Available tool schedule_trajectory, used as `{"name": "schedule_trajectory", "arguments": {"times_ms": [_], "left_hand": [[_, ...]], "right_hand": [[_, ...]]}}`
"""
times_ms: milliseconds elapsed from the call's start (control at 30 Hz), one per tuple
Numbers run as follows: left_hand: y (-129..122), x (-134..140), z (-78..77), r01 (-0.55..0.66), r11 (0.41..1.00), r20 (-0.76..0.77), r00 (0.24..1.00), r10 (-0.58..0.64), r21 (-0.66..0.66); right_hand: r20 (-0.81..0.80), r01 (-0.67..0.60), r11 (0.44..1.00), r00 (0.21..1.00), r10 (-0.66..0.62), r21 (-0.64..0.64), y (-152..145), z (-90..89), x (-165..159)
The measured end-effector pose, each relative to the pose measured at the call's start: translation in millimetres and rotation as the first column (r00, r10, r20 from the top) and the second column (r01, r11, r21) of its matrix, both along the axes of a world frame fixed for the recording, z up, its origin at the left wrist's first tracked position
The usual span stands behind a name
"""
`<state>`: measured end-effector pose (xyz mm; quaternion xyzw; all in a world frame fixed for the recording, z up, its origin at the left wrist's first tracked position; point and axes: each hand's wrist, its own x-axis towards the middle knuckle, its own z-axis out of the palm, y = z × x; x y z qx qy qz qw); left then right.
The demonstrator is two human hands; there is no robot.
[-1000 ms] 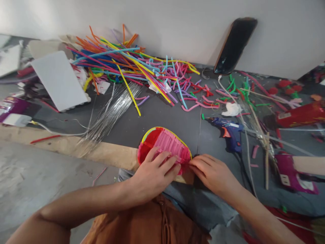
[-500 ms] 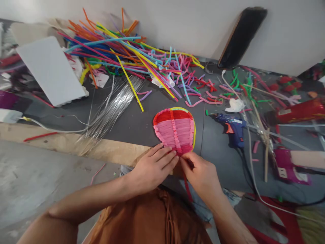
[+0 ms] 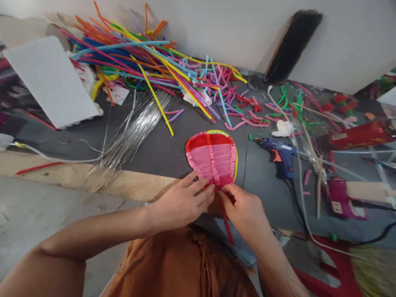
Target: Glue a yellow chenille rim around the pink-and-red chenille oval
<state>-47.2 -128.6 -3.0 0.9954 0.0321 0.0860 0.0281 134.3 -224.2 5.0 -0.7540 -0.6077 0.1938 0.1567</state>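
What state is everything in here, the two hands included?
Pink-and-red pipe-cleaner piece: flat, near edge partly covered
Left hand: outstretched, resting at that edge
Right hand: bent in at that edge, exact grip unclear
Red strip: hanging below the right hand
Blue glue gun: lying on its side, untouched
Smartphone: leaning against the wall, screen dark
Loose pipe cleaners: heaped
Silver wires: loosely bundled, fanned out

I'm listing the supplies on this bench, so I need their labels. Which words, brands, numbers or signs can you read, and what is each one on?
No text can be read in this view.
Blue glue gun: pale label strip, too small to read.
Red cylinder: pale patch, too blurred to read.
Purple object: pale patch, too blurred to read.
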Motion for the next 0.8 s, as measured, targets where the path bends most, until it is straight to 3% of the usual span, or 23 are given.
{"name": "schedule_trajectory", "arguments": {"times_ms": [200, 367, 533, 667, 800], "left_hand": [[-2.5, 0.6, -4.2, -0.037, 0.999, 0.055, 0.998, 0.037, -0.006], [-11.4, -0.8, -9.9, -0.1, 0.995, -0.01, 0.995, 0.1, -0.027], [-14.5, -0.5, -5.5, -0.112, 0.994, -0.089, 0.99, 0.113, 0.021], [-13.7, 3.0, 0.0, -0.085, 0.994, -0.107, 0.99, 0.092, 0.069], [-9.6, 6.9, 2.6, -0.028, 0.996, -0.07, 0.997, 0.035, 0.09]], "right_hand": [[0.022, -0.01, 1.0, 1.0, 0.01, 0.006, 0.5, -0.5, -0.4], [0.022, -0.016, 0.999, 1.0, 0.015, 0.048, 0.0, -2.1, -3.4], [0.011, -0.014, 0.998, 1.0, 0.013, 0.066, -0.9, -0.5, -6.6], [-0.144, -0.017, 0.997, 0.989, 0.028, 0.074, -7.2, 4.1, 9.5], [-0.049, 0.053, 0.98, 0.998, -0.045, 0.193, -15.5, 2.2, 37.8]]}}
